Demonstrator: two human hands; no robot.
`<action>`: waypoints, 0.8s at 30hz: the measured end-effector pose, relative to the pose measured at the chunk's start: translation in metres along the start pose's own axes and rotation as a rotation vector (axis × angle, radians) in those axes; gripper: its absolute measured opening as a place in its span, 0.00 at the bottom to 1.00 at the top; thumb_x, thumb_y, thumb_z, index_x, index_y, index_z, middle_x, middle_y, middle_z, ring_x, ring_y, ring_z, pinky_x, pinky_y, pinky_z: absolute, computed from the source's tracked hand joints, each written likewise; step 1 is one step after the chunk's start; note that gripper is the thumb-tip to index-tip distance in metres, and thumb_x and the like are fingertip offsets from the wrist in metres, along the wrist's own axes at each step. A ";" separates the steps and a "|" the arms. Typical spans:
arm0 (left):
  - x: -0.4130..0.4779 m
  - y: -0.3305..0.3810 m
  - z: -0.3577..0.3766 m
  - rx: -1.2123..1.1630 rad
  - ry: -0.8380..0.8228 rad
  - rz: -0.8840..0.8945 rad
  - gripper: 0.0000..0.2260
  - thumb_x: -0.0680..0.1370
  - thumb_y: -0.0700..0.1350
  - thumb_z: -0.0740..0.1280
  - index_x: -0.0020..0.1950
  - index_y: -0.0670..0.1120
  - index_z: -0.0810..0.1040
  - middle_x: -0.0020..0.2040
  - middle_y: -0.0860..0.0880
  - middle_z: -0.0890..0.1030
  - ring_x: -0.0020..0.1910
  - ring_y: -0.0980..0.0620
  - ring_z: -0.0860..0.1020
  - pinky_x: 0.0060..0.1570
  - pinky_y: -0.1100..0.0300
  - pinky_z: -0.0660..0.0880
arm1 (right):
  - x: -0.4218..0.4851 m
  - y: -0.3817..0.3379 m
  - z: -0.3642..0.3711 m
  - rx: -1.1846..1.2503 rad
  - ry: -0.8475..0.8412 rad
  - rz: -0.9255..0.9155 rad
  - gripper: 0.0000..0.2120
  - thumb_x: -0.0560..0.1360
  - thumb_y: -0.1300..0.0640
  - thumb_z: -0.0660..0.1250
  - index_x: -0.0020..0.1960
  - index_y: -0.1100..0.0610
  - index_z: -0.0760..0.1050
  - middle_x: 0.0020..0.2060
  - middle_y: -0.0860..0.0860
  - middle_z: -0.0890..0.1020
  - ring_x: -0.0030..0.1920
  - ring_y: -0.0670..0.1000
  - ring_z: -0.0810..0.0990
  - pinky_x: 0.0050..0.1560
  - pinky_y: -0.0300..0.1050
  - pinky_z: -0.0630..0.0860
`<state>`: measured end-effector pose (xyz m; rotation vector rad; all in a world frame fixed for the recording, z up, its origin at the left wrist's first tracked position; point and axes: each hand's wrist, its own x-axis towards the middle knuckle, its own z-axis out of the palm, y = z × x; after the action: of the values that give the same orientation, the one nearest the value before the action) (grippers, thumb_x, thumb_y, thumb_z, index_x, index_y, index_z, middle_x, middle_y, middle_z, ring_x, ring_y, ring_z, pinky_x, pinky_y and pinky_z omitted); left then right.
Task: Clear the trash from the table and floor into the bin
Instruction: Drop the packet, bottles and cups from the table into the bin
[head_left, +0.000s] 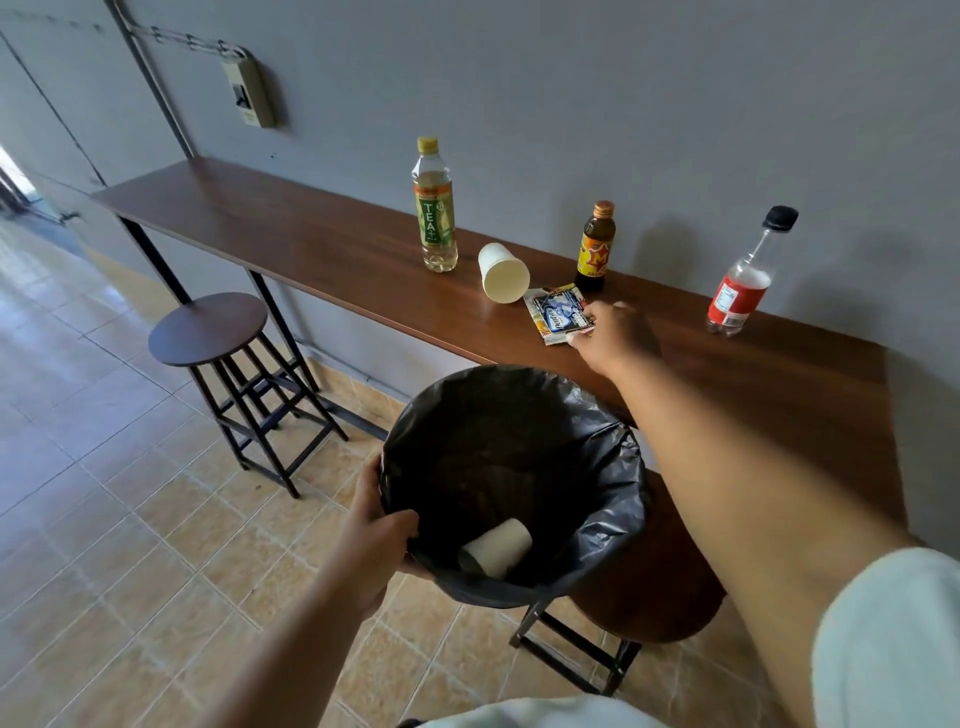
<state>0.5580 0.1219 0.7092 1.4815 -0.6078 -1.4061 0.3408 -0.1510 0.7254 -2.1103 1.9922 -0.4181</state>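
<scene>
My left hand (382, 535) grips the rim of the bin (613, 467), which is lined with a black bag and held up below the table's front edge. A white paper cup (498, 548) lies at the bin's bottom. My right hand (615, 335) reaches over the wooden table (311, 244) and pinches the right edge of a flat snack wrapper (558, 312). A second paper cup (503, 273) lies on its side just left of the wrapper.
On the table stand a green tea bottle (435, 208), a small brown bottle (596, 247) and a clear bottle with a red label (743, 280). One round stool (208, 330) stands at the left, another (670, 587) under the bin. Tiled floor (130, 519) spreads below.
</scene>
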 end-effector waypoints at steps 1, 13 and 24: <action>-0.001 0.000 0.000 0.001 0.007 -0.002 0.35 0.74 0.24 0.59 0.73 0.57 0.64 0.63 0.46 0.72 0.56 0.36 0.77 0.37 0.42 0.83 | 0.008 -0.001 0.006 -0.034 -0.048 -0.004 0.28 0.72 0.43 0.69 0.69 0.52 0.71 0.64 0.57 0.75 0.63 0.60 0.73 0.59 0.53 0.74; -0.002 -0.006 0.004 0.013 0.039 -0.035 0.37 0.73 0.24 0.59 0.73 0.59 0.63 0.63 0.43 0.73 0.54 0.36 0.80 0.38 0.42 0.83 | 0.024 -0.020 0.045 -0.181 -0.038 -0.052 0.22 0.75 0.44 0.63 0.63 0.56 0.74 0.61 0.60 0.75 0.62 0.64 0.72 0.62 0.57 0.70; 0.002 -0.003 0.006 0.046 0.026 -0.002 0.36 0.73 0.25 0.60 0.73 0.58 0.63 0.60 0.44 0.74 0.47 0.41 0.83 0.42 0.32 0.80 | -0.016 0.007 0.024 -0.149 0.055 -0.194 0.09 0.68 0.52 0.65 0.41 0.57 0.78 0.44 0.58 0.80 0.47 0.63 0.78 0.47 0.52 0.77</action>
<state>0.5515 0.1196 0.7063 1.5348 -0.6267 -1.3802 0.3423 -0.1365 0.6993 -2.4203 1.9085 -0.3741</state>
